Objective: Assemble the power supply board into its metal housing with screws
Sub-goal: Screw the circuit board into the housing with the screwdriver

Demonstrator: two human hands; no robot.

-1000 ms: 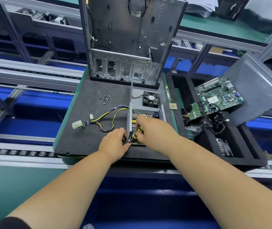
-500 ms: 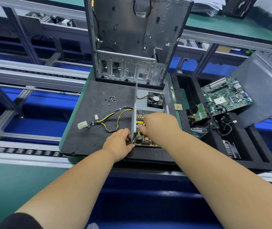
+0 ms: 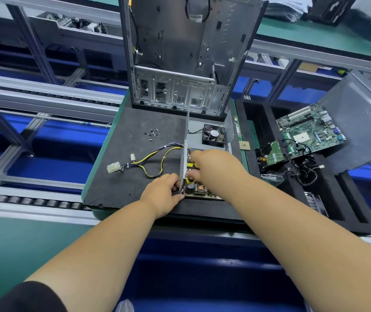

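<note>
Left hand (image 3: 163, 194) at centre frame, fingers curled, pinching the near end of the housing's (image 3: 211, 134) perforated side wall (image 3: 183, 163). Right hand (image 3: 216, 168) just beside it, reaching over the wall, fingers bent down onto the power supply board (image 3: 199, 190) around a yellow part; can't tell if actually gripping anything. Board sitting inside the housing at the near edge of the black mat (image 3: 130, 154), a fan (image 3: 214, 135) at its far end. Cable bundle (image 3: 148, 161) trailing left from the wall to a white plug (image 3: 113, 167). Small pile of screws (image 3: 152, 134) further up the mat, plenty of bare mat around them. Computer case (image 3: 186, 52) standing upright at the mat's far edge. Black foam tray (image 3: 337, 194) on the right holding a green motherboard (image 3: 310, 134), a smaller board (image 3: 272, 153) and loose wires (image 3: 304, 170).
</note>
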